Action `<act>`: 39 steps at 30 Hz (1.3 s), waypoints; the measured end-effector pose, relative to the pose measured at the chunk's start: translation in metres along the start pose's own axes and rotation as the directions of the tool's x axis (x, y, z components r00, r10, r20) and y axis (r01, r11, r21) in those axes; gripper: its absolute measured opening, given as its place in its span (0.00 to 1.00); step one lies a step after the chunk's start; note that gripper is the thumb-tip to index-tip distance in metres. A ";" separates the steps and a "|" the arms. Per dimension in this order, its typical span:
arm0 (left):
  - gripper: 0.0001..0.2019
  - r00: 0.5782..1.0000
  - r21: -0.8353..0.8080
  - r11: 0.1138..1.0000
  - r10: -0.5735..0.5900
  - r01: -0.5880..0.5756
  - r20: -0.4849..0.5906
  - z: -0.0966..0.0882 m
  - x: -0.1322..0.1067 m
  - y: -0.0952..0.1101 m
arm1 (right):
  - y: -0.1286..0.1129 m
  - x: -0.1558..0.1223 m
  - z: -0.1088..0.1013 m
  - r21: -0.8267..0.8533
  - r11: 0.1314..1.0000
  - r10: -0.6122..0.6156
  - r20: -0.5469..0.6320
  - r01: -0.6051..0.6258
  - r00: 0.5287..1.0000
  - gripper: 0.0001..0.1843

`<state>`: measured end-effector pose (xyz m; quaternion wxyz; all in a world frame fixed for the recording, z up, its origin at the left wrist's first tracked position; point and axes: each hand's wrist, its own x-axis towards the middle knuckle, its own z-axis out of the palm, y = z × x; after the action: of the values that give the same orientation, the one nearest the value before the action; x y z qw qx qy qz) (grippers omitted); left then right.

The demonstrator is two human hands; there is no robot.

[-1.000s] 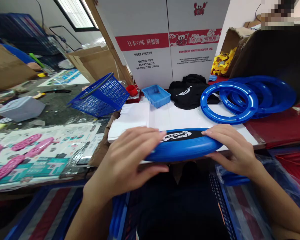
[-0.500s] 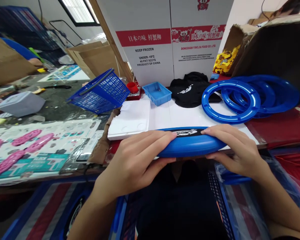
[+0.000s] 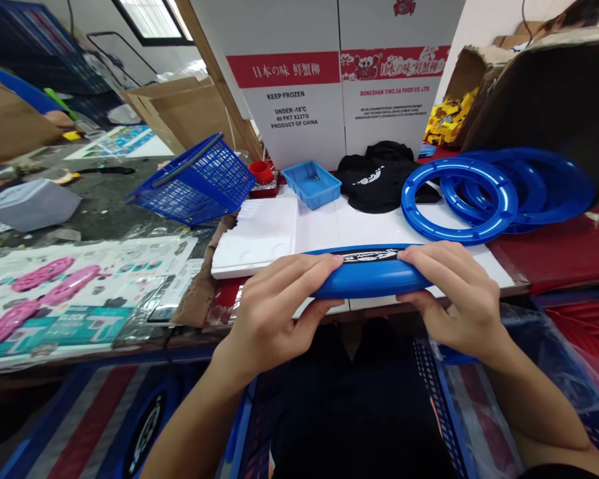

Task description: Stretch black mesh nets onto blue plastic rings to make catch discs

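Two hands are wrapped around the blue disc (image 3: pixel 374 279) rim, left hand (image 3: pixel 274 313) and right hand (image 3: pixel 459 299) at opposite ends, just before the white board (image 3: pixel 269 233). Rim-pressing step judged; even two-sided grip needed next.

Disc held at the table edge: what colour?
Blue disc, with a black centre carrying white print. The head view shows it best.

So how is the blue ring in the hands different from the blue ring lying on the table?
The held ring has black printed cloth across its middle; the table ring is open. The held ring is gripped by the left hand and right hand, tilted edge-on; the table ring lies flat. Both are blue.
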<state>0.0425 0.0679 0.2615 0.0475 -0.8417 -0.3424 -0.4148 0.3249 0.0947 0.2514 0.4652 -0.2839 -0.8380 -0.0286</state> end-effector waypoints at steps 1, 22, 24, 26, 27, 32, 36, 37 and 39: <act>0.24 1.000 0.000 1.000 -0.009 0.009 -0.009 0.000 0.000 -0.001 | 0.000 0.001 0.001 -0.005 1.000 0.001 -0.010 -0.001 1.000 0.24; 0.33 0.980 0.030 0.992 0.117 -0.123 0.163 -0.035 0.006 0.005 | 0.025 -0.014 -0.020 0.106 0.994 -0.057 0.193 0.037 0.980 0.32; 0.29 0.979 0.118 0.980 0.140 -0.158 0.146 -0.028 0.015 0.017 | 0.022 -0.012 -0.018 0.090 0.995 -0.061 0.180 0.046 0.982 0.31; 0.24 0.983 0.147 0.977 0.140 -0.156 0.118 -0.019 0.017 0.016 | 0.020 -0.011 -0.016 0.053 0.997 -0.065 0.145 0.058 0.987 0.28; 0.22 0.986 0.134 0.979 0.137 -0.150 0.099 -0.014 0.015 0.012 | 0.019 -0.011 -0.015 0.025 0.998 -0.065 0.122 0.063 0.990 0.27; 0.24 0.993 -0.002 0.993 0.117 -0.117 -0.035 0.009 -0.007 -0.024 | 0.004 -0.012 -0.003 -0.118 0.991 -0.058 0.080 0.067 0.995 0.23; 0.27 0.995 -0.135 0.986 0.099 -0.097 0.004 0.007 -0.027 -0.046 | -0.005 -0.012 0.000 -0.145 0.987 -0.040 0.169 0.065 0.985 0.27; 0.26 0.997 -0.168 0.983 0.078 -0.074 0.017 0.004 -0.032 -0.051 | -0.003 -0.013 -0.001 -0.129 0.989 -0.048 0.195 0.074 0.980 0.30; 0.24 1.000 -0.215 0.977 0.007 -0.005 0.008 -0.002 -0.044 -0.065 | 0.008 -0.016 -0.005 -0.073 0.994 -0.062 0.238 0.082 0.969 0.35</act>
<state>-0.0173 0.0929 0.2178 -0.0442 -0.8446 -0.2933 -0.4458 0.3396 0.0924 0.2395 0.3491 -0.2736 -0.8950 -0.0463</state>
